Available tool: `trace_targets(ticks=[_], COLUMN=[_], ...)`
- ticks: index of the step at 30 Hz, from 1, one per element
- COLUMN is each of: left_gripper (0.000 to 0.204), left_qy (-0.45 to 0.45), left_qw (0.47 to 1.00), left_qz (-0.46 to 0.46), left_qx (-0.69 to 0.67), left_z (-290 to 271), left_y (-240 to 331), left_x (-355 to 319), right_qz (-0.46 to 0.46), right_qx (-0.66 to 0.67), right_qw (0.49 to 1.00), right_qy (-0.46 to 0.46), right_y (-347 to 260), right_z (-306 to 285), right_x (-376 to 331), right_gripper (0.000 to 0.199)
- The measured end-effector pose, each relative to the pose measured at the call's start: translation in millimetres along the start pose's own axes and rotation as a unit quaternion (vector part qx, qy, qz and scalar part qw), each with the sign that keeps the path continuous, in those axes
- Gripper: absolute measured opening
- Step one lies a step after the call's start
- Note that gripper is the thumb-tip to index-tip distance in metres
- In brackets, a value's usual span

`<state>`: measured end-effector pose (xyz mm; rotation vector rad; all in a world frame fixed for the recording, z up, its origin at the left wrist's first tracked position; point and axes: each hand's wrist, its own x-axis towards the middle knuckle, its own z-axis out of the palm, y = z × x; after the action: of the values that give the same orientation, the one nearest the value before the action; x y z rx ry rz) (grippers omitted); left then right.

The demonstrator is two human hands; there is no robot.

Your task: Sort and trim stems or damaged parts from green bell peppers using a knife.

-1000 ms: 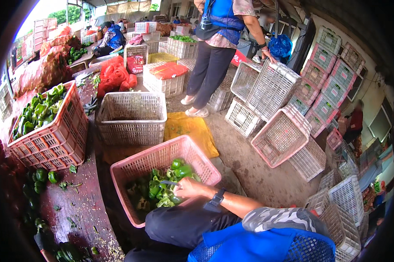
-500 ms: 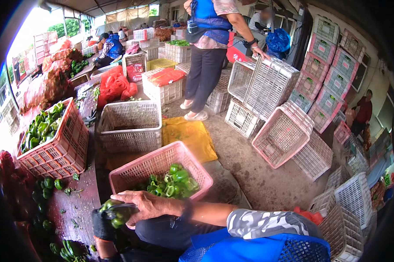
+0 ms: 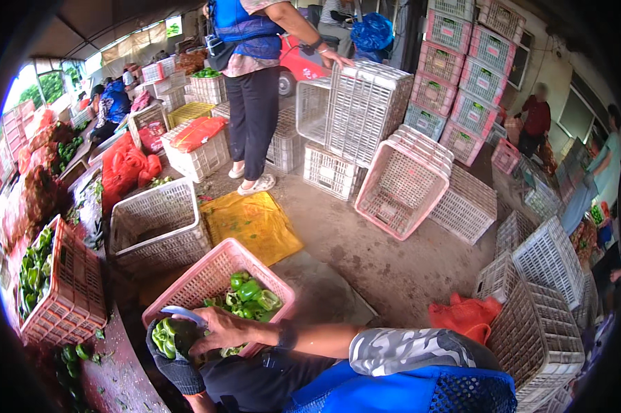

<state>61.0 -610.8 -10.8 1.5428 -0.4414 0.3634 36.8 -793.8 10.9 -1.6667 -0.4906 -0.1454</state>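
Observation:
My left hand [image 3: 176, 361], in a dark grey knitted glove, is closed round a green bell pepper [image 3: 164, 336]. Bare and curled, my right hand [image 3: 222, 329] is close against that pepper, its fingertips partly hidden. A slim, curved, pale blue-white piece [image 3: 184, 315] sticks out from its fingers, seemingly part of a small knife. Just beyond my hands a tilted pink plastic crate [image 3: 160, 303] holds several green bell peppers [image 3: 247, 292], some cut open.
A red-orange crate [image 3: 76, 289] of green peppers stands at left, loose peppers [image 3: 69, 361] beside it. Beyond are a white crate [image 3: 128, 220] and yellow sack [image 3: 252, 227]. A standing person [image 3: 245, 89] touches stacked crates [image 3: 372, 110]. More crates [image 3: 541, 330] stand at right.
The view has swung right, so surroundings appear farther left. My hands have risen with the pepper toward the pink crate's near corner. The pale knife-like piece now shows above my right hand.

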Motion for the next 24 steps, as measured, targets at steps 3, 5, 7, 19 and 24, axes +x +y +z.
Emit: trace_targets(ticks=[3,5,7,19,24], left_gripper=[0.044,0.039,0.036,0.048,0.06], left_qy=[-0.004,-0.02,-0.026,0.013,-0.004], left_qw=[1.0,0.999,0.999,0.997,0.993], left_qz=[-0.01,0.005,-0.005,-0.072,-0.109], left_qx=[0.007,0.05,0.023,0.027,-0.036], left_z=[7,6,5,-32,-21], left_y=[-3,-7,-12,-20,-14], left_x=[5,10,16,26,27], right_qz=[0.002,-0.028,-0.04,0.125,0.105], right_qx=[-0.019,-0.064,-0.053,-0.056,-0.112], right_qw=[0.999,0.996,0.996,0.99,0.988], right_qy=[0.027,0.06,0.063,0.019,0.008], right_y=[-1,0,5,-8,-20], right_z=[-8,-8,-7,-6,0], right_x=[-5,-5,-3,-12,-2], right_gripper=[0.079,0.083,0.076,0.056,0.057])
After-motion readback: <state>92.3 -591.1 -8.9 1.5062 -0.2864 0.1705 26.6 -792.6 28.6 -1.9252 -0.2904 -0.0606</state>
